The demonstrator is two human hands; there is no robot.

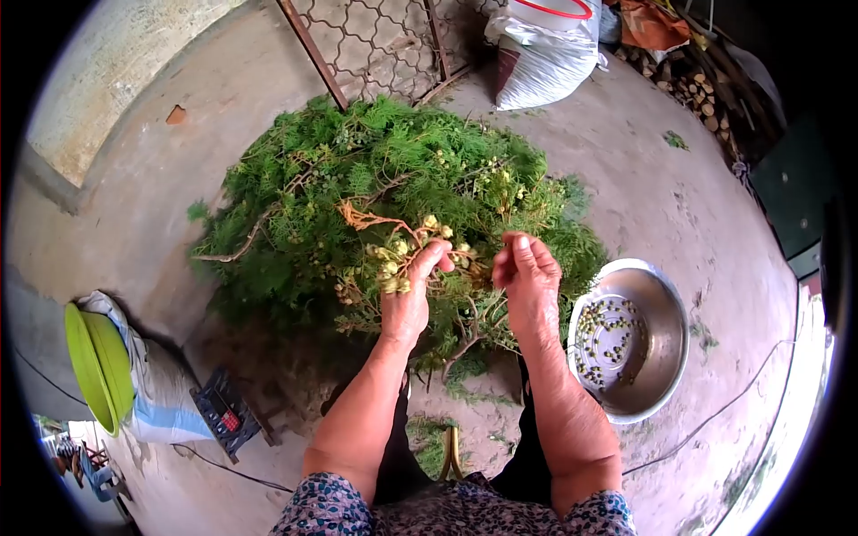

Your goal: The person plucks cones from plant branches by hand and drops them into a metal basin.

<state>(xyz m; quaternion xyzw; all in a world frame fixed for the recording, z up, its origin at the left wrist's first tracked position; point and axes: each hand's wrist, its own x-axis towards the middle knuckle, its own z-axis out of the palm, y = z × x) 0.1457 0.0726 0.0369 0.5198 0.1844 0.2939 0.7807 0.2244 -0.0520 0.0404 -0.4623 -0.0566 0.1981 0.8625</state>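
My left hand is closed around a conifer sprig with pale yellow-green cones and a dry orange-brown tip. My right hand is beside it, thumb and fingertips pinched together; whether a small cone is between them I cannot make out. Under both hands lies a large heap of green conifer branches, some bearing more cones. To the right of the heap, near my right forearm, stands a metal basin with several small greenish cones scattered over its bottom.
At the left, a lime-green tub leans by a white-and-blue sack and a dark crate. A metal grille, a white sack and stacked firewood are at the back. A cable crosses the floor at right.
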